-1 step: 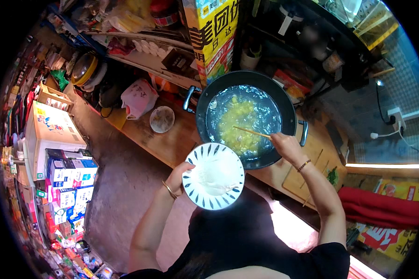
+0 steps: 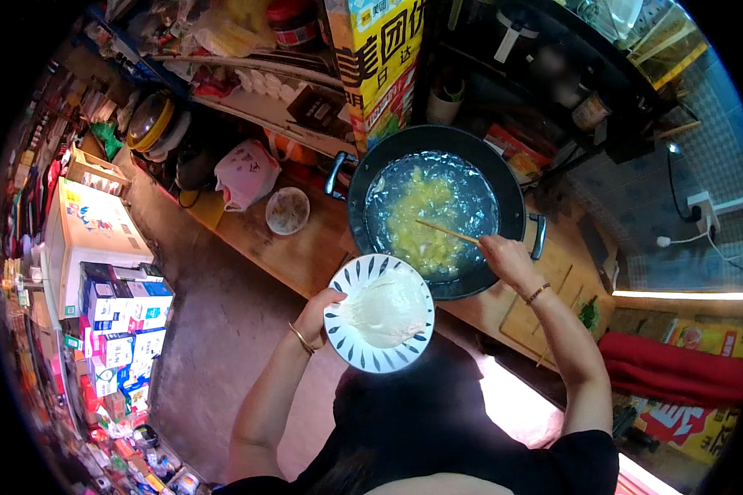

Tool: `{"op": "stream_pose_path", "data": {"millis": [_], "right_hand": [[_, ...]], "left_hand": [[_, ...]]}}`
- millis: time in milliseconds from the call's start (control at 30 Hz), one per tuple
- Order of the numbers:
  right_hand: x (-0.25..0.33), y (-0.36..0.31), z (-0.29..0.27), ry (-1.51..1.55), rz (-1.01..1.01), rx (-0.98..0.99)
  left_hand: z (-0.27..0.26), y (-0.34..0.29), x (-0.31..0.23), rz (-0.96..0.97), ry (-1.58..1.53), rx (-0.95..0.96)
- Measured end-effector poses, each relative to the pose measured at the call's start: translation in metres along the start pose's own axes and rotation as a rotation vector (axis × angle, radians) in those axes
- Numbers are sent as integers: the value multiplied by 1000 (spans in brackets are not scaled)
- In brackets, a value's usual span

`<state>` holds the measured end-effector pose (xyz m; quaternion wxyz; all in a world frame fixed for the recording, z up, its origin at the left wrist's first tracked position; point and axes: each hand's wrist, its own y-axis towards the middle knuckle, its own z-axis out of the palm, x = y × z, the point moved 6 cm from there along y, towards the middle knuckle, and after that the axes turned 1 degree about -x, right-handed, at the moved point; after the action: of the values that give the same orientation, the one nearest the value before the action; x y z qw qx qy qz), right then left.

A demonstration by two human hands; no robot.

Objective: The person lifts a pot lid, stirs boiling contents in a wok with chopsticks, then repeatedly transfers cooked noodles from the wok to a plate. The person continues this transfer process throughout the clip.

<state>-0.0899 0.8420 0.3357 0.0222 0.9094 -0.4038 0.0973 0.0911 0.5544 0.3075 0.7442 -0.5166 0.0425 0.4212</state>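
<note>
My left hand (image 2: 315, 318) is closed on the rim of a white plate (image 2: 352, 346) with dark petal-shaped marks. On the plate lies a smooth pale mass (image 2: 392, 312) that looks like wet dough or batter. The plate is just in front of a large dark pot (image 2: 512, 177) with two metal handles. Bubbling liquid (image 2: 470, 186) fills the pot, with yellowish pieces (image 2: 421, 206) in its middle. My right hand (image 2: 508, 257), over the pot's right rim, grips wooden chopsticks (image 2: 454, 233); their tips reach over the liquid. Whether it is one stick or a pair, I cannot tell.
A small bowl (image 2: 287, 211) and a white plastic bag (image 2: 246, 175) stand on the wooden counter left of the pot. To the right lies a cutting board (image 2: 537, 318) with greens (image 2: 589, 312). A red cloth roll (image 2: 677, 367) is farther right. Stacked boxes (image 2: 124, 330) stand at the left.
The chopstick tips have shifted very slightly to the right and up in the pot. The pale mass on the plate looks less washed out by glare. Both hands keep their hold.
</note>
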Motion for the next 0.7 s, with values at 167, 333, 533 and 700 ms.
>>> {"op": "stream_pose_path", "data": {"millis": [167, 333, 533, 700], "right_hand": [[8, -5, 25, -129, 167, 108], [41, -43, -13, 201, 381, 40], [103, -70, -15, 639, 300, 33], [99, -75, 0, 545, 265, -25]], "left_hand": [[16, -8, 11, 33, -175, 39], [20, -17, 22, 110, -210, -36], [30, -21, 24, 101, -168, -53], [35, -24, 21, 127, -141, -38]]}}
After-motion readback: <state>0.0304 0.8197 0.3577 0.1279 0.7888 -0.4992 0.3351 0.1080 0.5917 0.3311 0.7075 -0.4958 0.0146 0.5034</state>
